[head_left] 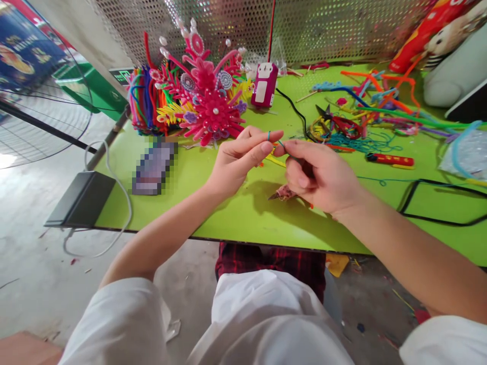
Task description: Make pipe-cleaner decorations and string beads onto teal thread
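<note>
A thin teal thread (269, 136) loops round the index finger of my left hand (238, 159), whose thumb is pressed near that fingertip. Close beside it, my right hand (323, 175) pinches the thread between thumb and index finger, its other fingers curled in. Part of the thread runs out to the right of my right hand over the green table. Below my right hand lie small scissors (283, 193) with a wrapped pinkish handle, partly hidden by the fingers.
A pink beaded flower piece (213, 104) stands at the back left beside bundled pipe cleaners (146, 101). Red-handled scissors (344, 126), tangled teal thread (369, 143) and a red cutter (390, 160) lie right. A grey box (81, 199) with a cable sits at the left edge.
</note>
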Motion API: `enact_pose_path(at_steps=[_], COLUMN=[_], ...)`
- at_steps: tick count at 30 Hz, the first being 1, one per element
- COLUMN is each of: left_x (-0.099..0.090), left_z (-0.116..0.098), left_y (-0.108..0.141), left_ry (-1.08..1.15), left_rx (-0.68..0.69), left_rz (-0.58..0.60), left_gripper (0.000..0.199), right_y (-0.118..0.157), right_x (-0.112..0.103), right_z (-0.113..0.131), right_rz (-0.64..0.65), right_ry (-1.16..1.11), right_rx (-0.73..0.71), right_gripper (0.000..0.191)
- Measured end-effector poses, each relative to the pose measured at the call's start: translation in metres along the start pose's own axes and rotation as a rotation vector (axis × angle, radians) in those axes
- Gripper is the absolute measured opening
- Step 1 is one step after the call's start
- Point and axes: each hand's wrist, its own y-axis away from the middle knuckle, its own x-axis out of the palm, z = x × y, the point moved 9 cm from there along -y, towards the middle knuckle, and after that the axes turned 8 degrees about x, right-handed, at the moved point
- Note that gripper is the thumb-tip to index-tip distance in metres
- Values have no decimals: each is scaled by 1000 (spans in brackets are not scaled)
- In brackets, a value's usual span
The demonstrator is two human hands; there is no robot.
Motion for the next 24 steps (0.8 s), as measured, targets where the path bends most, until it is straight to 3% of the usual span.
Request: enact_pose_path(at_steps=[3,5,9,15,19,24], left_x=[-1,-3,-3,3,5,3], left_z=[-7,-11,-17,-24,-26,-37], left_y=[-3,-6,-8,-7,-6,-7], left_ry=[-60,-88,-138,-102,-112,-223], left_rx=[52,85,136,182,207,267], left_rz=[15,27,72,77,93,164], left_gripper=[26,26,26,25,26,25], right_y=[3,7,12,10,7,10], right_x=[7,10,18,27,21,9], right_z=[-4,-2,-2,-7,-3,7], right_rz=[113,161,229,289,246,69], right_ry=[-96,-107,-91,-111,-93,155], right_rx=[134,163,150,113,49,-79], right_gripper=[7,10,18,12,18,12])
